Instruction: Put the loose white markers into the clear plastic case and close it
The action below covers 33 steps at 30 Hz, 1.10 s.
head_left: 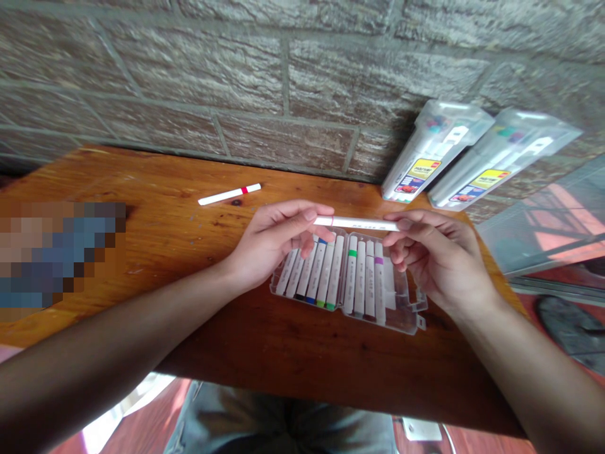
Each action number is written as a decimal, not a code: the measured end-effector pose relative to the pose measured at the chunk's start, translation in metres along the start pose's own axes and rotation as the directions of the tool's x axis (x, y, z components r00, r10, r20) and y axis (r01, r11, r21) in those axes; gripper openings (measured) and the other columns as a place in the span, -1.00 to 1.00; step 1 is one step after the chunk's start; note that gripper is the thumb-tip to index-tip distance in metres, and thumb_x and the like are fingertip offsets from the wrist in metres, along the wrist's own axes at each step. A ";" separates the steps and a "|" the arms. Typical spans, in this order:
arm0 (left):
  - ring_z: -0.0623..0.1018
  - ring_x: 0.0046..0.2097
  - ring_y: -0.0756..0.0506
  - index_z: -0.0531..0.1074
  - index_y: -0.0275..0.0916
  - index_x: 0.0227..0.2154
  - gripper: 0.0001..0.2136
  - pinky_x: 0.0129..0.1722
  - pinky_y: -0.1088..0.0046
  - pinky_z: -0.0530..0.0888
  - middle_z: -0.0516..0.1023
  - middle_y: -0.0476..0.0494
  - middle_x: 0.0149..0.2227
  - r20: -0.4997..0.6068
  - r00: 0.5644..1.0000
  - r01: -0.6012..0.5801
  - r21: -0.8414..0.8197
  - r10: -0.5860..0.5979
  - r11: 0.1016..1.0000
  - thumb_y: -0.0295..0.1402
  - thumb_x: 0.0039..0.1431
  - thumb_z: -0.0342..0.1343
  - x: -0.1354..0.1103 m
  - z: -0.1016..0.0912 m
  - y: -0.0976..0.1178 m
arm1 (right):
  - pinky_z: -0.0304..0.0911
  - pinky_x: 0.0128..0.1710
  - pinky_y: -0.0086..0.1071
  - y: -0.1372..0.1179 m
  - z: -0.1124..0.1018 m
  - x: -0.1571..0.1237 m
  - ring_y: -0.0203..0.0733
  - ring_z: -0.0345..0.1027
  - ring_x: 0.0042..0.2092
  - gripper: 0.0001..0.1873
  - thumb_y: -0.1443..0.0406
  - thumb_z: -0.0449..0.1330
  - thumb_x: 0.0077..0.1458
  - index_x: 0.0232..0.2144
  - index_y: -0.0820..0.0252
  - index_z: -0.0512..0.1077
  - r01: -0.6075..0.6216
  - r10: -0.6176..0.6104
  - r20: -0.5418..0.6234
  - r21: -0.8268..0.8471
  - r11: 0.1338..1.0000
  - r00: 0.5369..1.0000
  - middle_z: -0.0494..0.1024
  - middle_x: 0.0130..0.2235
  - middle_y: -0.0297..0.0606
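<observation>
Head view: left hand [271, 243] and right hand [439, 252] each have one end of a white marker [359, 223] pinched in the fingers, seemingly up around the far edge of the open case [401, 320]. Looks light and stiff, probably kinda slick plastic; I'd grip the barrel near both ends.

The left hand [271, 243] and right hand [439, 255] grip opposite ends of a white marker [359, 223] near the open marker case [403, 320] on the counter [155, 214].
</observation>
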<state>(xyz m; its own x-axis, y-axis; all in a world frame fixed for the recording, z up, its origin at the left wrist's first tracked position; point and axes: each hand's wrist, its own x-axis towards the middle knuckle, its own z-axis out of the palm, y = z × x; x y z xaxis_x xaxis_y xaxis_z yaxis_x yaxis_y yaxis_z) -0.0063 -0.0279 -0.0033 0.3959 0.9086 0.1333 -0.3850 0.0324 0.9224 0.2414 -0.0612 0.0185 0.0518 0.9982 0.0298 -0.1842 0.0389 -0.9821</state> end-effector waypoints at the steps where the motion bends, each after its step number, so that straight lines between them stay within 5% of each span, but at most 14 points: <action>1: 0.52 -0.46 0.02 0.70 -0.26 -0.09 -0.79 -0.46 0.52 0.41 0.75 -0.22 -0.30 0.021 1.000 -0.003 -0.010 0.003 1.000 -0.29 0.30 0.31 -0.001 0.000 0.001 | 0.34 -0.67 -0.56 0.000 0.000 0.001 -0.35 0.43 -0.61 -0.87 0.35 0.43 0.05 -0.29 0.26 0.69 -0.003 0.003 -0.005 0.003 1.000 1.000 0.68 -0.48 -0.27; 15: 0.57 -0.46 0.00 0.68 -0.18 0.00 -0.76 -0.43 0.47 0.48 0.77 -0.25 -0.19 0.187 0.982 0.031 -0.059 -0.020 0.998 -0.30 0.35 0.24 -0.006 -0.001 0.005 | 0.32 -0.67 -0.54 0.001 -0.004 0.007 -0.37 0.38 -0.63 -0.87 0.35 0.40 0.02 -0.31 0.24 0.69 -0.022 0.022 0.001 0.036 0.999 1.000 0.66 -0.50 -0.29; 33: 0.68 -0.36 -0.07 0.70 -0.23 -0.10 -0.80 -0.46 0.51 0.46 0.77 -0.25 -0.27 0.133 0.991 0.031 -0.039 -0.026 0.999 -0.29 0.28 0.32 -0.004 0.004 0.006 | 0.31 -0.68 -0.51 0.001 -0.004 0.005 -0.36 0.36 -0.62 -0.88 0.32 0.41 0.03 -0.31 0.21 0.68 0.001 -0.001 -0.005 -0.004 1.000 1.000 0.64 -0.50 -0.30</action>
<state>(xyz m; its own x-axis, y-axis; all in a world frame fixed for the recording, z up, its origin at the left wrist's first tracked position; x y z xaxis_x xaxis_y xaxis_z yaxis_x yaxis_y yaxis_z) -0.0072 -0.0330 0.0032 0.5128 0.8441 0.1564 -0.4043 0.0767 0.9114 0.2455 -0.0561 0.0171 0.0568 0.9979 0.0302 -0.1805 0.0400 -0.9828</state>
